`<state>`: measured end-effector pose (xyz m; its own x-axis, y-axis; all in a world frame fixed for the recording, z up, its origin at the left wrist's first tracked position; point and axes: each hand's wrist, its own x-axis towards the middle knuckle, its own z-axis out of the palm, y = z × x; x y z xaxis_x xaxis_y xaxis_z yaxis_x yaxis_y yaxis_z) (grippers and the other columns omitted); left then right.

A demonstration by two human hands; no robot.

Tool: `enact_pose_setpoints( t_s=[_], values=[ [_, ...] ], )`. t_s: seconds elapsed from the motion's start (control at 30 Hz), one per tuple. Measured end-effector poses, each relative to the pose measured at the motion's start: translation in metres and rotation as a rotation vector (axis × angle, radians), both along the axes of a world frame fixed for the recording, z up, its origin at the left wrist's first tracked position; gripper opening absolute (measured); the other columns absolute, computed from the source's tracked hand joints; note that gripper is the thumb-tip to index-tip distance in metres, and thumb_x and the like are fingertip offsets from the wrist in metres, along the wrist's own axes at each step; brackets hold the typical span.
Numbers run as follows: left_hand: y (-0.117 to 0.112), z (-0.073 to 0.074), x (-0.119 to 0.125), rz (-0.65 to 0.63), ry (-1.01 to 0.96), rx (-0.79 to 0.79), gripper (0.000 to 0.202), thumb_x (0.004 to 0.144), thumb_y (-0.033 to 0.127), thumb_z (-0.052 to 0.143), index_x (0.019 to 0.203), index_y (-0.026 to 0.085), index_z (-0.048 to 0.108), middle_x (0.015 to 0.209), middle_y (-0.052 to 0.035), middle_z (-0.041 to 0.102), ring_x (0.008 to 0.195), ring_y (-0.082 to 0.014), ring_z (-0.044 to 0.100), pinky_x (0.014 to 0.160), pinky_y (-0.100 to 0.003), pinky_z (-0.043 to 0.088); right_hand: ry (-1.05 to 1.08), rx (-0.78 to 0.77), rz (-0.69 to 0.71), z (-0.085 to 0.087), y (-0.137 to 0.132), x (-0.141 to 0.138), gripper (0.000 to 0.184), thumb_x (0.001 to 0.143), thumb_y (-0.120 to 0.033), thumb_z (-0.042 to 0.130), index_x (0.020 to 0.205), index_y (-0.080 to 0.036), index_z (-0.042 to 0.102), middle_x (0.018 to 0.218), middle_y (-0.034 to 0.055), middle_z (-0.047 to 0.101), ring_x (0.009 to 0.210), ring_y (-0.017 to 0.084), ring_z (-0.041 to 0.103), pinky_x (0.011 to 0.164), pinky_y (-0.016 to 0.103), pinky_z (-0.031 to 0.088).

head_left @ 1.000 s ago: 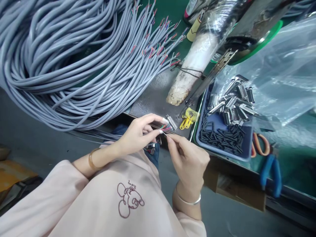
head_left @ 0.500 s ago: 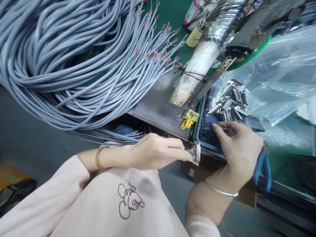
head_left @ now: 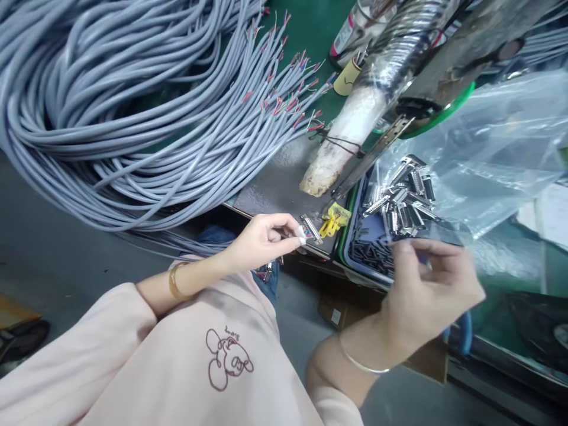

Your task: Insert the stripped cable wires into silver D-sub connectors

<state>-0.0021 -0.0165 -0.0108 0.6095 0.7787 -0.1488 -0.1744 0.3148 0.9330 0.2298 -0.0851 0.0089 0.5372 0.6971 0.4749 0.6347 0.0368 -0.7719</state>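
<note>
My left hand (head_left: 261, 239) is closed in a pinch on a small metal connector (head_left: 310, 228) with coloured wires, held at the bench's front edge. My right hand (head_left: 428, 287) hovers over the near rim of a blue tray (head_left: 355, 234), fingers curled together and blurred by motion; whether it holds anything is unclear. The tray holds several metal connector shells (head_left: 406, 192) and a heap of short black sleeves (head_left: 370, 254). A yellow clip (head_left: 332, 218) lies on the dark metal plate (head_left: 277, 183) right next to the connector.
A huge coil of grey cables (head_left: 119, 94) with stripped coloured ends covers the bench's left. A wrapped machine arm (head_left: 355, 124) slants down at the centre. Clear plastic bags (head_left: 492, 148) lie to the right. Blue-handled pliers (head_left: 464, 328) sit behind my right hand.
My left hand has drawn the connector back up-left to the plate's edge. My right hand has slid down and out of the tray, toward me. The view has shifted slightly.
</note>
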Motion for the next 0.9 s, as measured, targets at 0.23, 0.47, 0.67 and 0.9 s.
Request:
enact_pose_setpoints(
  t_s=[0.23, 0.47, 0.67, 0.9],
  values=[
    [-0.003, 0.000, 0.004, 0.046, 0.101, 0.117, 0.010, 0.083, 0.023, 0.068, 0.084, 0.015, 0.062, 0.056, 0.0077, 0.049, 0.041, -0.0025, 0.034, 0.043, -0.018, 0.022, 0.142, -0.102, 0.190, -0.002, -0.011, -0.071, 0.010, 0.086, -0.026, 0.075, 0.078, -0.021, 0.074, 0.074, -0.0005, 0.069, 0.058, 0.009, 0.055, 0.049, 0.022, 0.037],
    [-0.004, 0.002, 0.006, 0.033, 0.171, 0.243, 0.009, 0.084, 0.024, 0.066, 0.082, 0.015, 0.065, 0.060, 0.0047, 0.054, 0.045, -0.0034, 0.033, 0.044, -0.019, 0.023, 0.102, -0.096, 0.197, -0.006, -0.009, -0.070, 0.016, 0.091, -0.031, 0.073, 0.078, -0.021, 0.072, 0.077, 0.0000, 0.068, 0.063, 0.010, 0.057, 0.052, 0.023, 0.040],
    [-0.007, 0.003, 0.006, 0.034, 0.152, 0.354, 0.004, 0.081, 0.018, 0.062, 0.083, 0.015, 0.063, 0.072, 0.0027, 0.061, 0.046, -0.0022, 0.030, 0.045, -0.020, 0.025, -0.095, -0.143, 0.247, 0.001, -0.009, -0.076, 0.015, 0.092, -0.022, 0.071, 0.077, -0.021, 0.068, 0.069, -0.0046, 0.062, 0.056, 0.007, 0.049, 0.050, 0.022, 0.035],
    [-0.011, 0.001, 0.002, 0.004, 0.063, 0.303, 0.023, 0.074, 0.014, 0.061, 0.096, 0.016, 0.059, 0.079, 0.0035, 0.061, 0.044, -0.0012, 0.033, 0.044, -0.019, 0.028, -0.300, -0.132, 0.303, -0.006, -0.011, -0.078, 0.019, 0.091, -0.029, 0.074, 0.077, -0.020, 0.063, 0.056, -0.0091, 0.049, 0.046, 0.004, 0.041, 0.046, 0.022, 0.031]
  ],
)
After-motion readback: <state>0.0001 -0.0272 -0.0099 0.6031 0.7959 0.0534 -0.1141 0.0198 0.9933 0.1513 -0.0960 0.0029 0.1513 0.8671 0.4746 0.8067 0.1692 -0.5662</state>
